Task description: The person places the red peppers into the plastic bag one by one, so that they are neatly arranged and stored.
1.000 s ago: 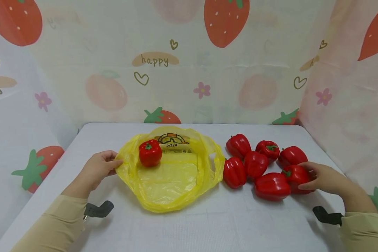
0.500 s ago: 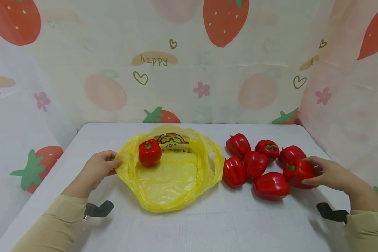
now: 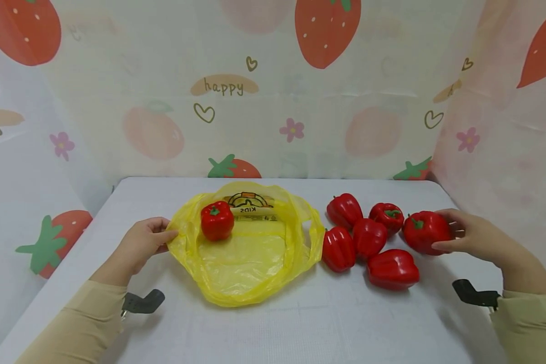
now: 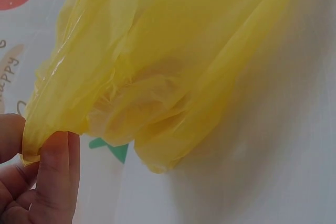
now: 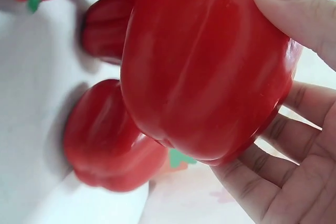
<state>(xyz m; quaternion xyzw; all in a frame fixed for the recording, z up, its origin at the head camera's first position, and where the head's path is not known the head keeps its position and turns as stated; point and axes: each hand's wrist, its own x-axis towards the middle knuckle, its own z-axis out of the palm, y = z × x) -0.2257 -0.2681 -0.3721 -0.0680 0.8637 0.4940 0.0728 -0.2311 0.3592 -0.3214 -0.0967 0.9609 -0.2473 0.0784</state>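
At the left rim of a yellow plastic bag [image 3: 241, 278], my left hand [image 3: 142, 243] pinches the film between thumb and fingers; the left wrist view shows the same pinch on the bag [image 4: 173, 40]. One red bell pepper [image 3: 217, 221] with a green stem sits inside the bag, whose mouth is spread wide. On the right, my right hand [image 3: 475, 235] grips another red bell pepper [image 3: 425, 232], which is lifted off the table. The right wrist view has this pepper [image 5: 210, 66] large, thumb on one side and fingers on the other.
Several more red peppers lie grouped between the bag and my right hand, among them one pepper [image 3: 393, 269] at the front and one [image 3: 338, 249] against the bag's right edge. A white table [image 3: 300, 323] carries everything. A strawberry-print curtain [image 3: 273, 126] stands behind it.
My right hand has taken hold of the pepper at the right front, raised it and carried it farther back, where it now covers the pepper behind. My left hand and the bag stay put.
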